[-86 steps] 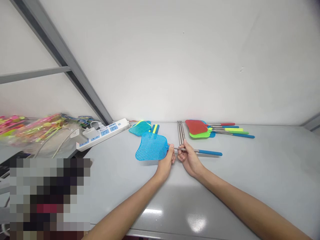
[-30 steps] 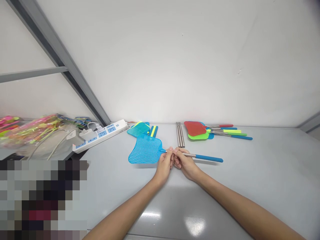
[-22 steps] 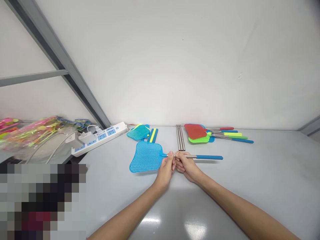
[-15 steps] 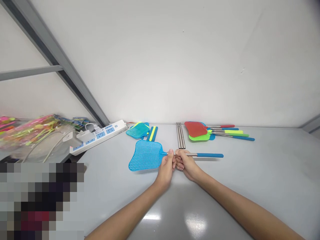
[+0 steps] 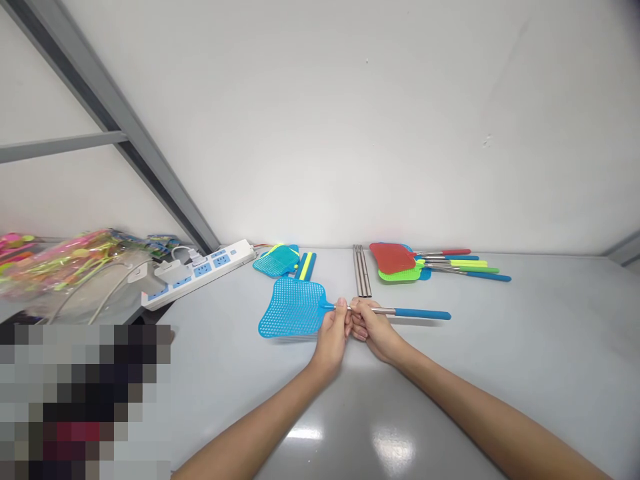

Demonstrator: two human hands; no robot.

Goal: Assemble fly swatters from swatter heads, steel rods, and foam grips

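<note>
A blue fly swatter (image 5: 293, 308) is held level above the table, its mesh head to the left and its blue grip to the right. My left hand (image 5: 332, 332) is closed on the metal rod near the head, thumb on top. Beside it, my right hand (image 5: 371, 325) pinches the rod with curled fingers. Behind my hands lie several metal rods (image 5: 361, 270) side by side. To their right is a pile of assembled swatters (image 5: 395, 259) in red, green and blue. Loose swatter heads (image 5: 277, 260) and blue and yellow grip sleeves (image 5: 305, 267) lie at the back left.
A white power strip (image 5: 200, 273) with plugs and cables lies on the left. Past it are clear plastic bags (image 5: 85, 267) with colourful items. A grey metal frame (image 5: 125, 133) rises along the left, and a white wall (image 5: 375, 133) stands behind the grey table (image 5: 550, 333).
The swatter has tilted slightly: its grip end sits a little lower and its head's lower edge a little higher. Both hands keep their hold in nearly the same place.
</note>
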